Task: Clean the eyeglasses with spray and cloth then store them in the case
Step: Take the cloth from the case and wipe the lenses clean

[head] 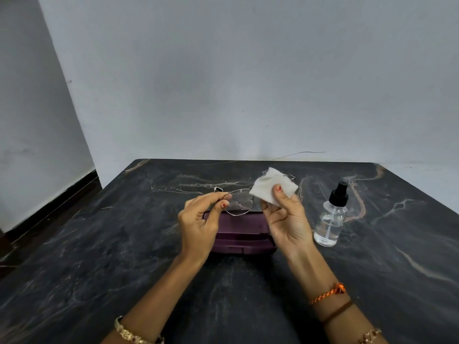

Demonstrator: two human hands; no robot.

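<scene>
Fingertips [224,204] of the left hand [198,220] pinch the eyeglasses [239,202] by the rim at centre frame, their long axis running left to right. Just right of the exposed, droplet-flecked lens, the right hand [285,219] pinches a white cloth [270,186], covering the other lens; it is the nearer hand for wiping. Below them the purple case [242,237] lies shut, contents unseen. Spray bottle [331,217] stands further right, holding clear liquid.

Dark veined counter, plum case, white cloth

The counter [99,244] is black marble with pale and rust veins. On it sits a plum-purple case [242,238]; right of the case, a clear spray bottle [330,219] with black cap; above the case, a white cloth [269,186].
</scene>
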